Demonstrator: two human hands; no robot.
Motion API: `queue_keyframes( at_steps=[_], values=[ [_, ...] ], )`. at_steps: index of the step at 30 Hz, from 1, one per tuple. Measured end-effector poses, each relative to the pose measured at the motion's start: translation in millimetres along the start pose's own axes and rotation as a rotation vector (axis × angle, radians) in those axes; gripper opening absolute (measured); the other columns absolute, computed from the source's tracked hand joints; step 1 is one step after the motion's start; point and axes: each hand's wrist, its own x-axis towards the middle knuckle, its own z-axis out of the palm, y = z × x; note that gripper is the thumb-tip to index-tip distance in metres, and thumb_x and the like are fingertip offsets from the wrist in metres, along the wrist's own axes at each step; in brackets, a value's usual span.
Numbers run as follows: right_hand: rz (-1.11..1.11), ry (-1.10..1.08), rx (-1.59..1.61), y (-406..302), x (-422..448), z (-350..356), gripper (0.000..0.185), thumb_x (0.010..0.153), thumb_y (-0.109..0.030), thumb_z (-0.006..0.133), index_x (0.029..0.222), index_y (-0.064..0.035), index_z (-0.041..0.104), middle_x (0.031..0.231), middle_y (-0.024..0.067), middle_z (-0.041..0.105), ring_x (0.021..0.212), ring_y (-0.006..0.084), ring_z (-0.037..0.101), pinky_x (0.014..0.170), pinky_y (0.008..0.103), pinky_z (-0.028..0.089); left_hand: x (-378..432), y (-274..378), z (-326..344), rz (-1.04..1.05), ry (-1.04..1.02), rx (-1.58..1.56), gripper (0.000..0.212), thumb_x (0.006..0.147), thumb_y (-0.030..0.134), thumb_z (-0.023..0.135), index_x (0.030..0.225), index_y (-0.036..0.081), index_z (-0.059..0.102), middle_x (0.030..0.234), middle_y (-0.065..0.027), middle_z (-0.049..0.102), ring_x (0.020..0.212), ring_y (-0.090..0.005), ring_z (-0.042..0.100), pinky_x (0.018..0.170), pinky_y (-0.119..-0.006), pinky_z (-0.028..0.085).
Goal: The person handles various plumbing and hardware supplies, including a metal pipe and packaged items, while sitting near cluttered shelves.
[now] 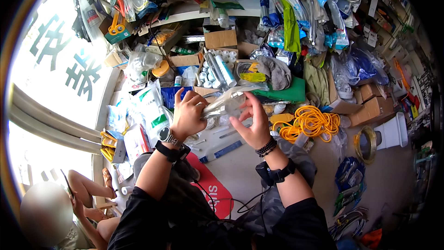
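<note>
Between my hands is a clear plastic bag [225, 105] with shiny metal parts inside; their exact kind cannot be told. My left hand [189, 113] has its fingers curled around the bag's left end, thumb side hidden. At the bag's right end, my right hand [252, 121] touches the plastic with bent fingers, its thumb apart below. Just beyond the bag, a cardboard box [222, 49] holds white-capped tubes, with a white and blue sealant tube [225, 70] lying over them. Under my hands, a long blue-labelled packet [222, 151] lies on the floor.
A coiled yellow hose or cable [314, 123] lies right of my knee. Behind it are a green case [291, 90], a grey cloth [274, 71] and cardboard boxes [373, 109]. Packaged goods hang from the shelf [194, 14] ahead. A seated person [92, 212] is at lower left.
</note>
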Motion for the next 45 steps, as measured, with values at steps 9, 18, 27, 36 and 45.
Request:
queue_keyframes(
  at_steps=[9,18,27,36,45],
  values=[
    [-0.088,-0.066,-0.192,1,-1,1,0.049,0.071,-0.010,0.073,0.116,-0.0021,0.054,0.102,0.0091,0.059,0.060,0.0130,0.055,0.058,0.0261,0.047,-10,-2,9,0.009,-0.075,-0.025,0.031,0.052,0.018,0.066,0.083,0.010,0.068,0.094,0.0009,0.063,0.101,-0.0198,0.054,0.104,-0.054,0.026],
    [-0.109,-0.041,-0.278,-5,-1,-5,0.042,0.067,-0.012,0.076,0.105,-0.0048,0.061,0.099,0.0095,0.059,0.085,0.0205,0.056,0.074,0.0313,0.047,-7,3,15,-0.005,-0.175,0.004,0.029,0.054,0.016,0.065,0.082,0.009,0.069,0.098,0.0000,0.063,0.106,-0.0210,0.052,0.105,-0.057,0.025],
    [0.249,0.004,0.204,6,0,-45,0.017,0.085,-0.010,0.063,0.098,-0.0025,0.057,0.096,0.0085,0.063,0.092,0.0164,0.059,0.086,0.0305,0.045,-8,16,17,0.158,-0.391,0.222,0.022,0.066,0.019,0.059,0.085,0.012,0.070,0.102,-0.0029,0.062,0.112,-0.0231,0.050,0.108,-0.065,0.016],
    [0.905,-1.086,0.152,44,-45,1,0.034,0.086,-0.030,0.068,0.097,-0.0005,0.056,0.085,0.0054,0.063,0.068,0.0096,0.060,0.059,0.0247,0.048,-27,43,27,0.364,-0.256,0.200,0.015,0.075,0.023,0.056,0.068,0.014,0.066,0.079,0.0001,0.057,0.095,-0.0204,0.052,0.109,-0.067,0.016],
    [1.150,-0.725,0.523,13,-85,21,0.035,0.093,-0.026,0.058,0.114,-0.0005,0.046,0.096,0.0112,0.063,0.071,0.0184,0.066,0.058,0.0309,0.055,-50,48,31,0.405,-0.274,0.230,0.015,0.076,0.023,0.057,0.071,0.015,0.068,0.082,0.0021,0.059,0.097,-0.0196,0.052,0.110,-0.065,0.017]
  ],
)
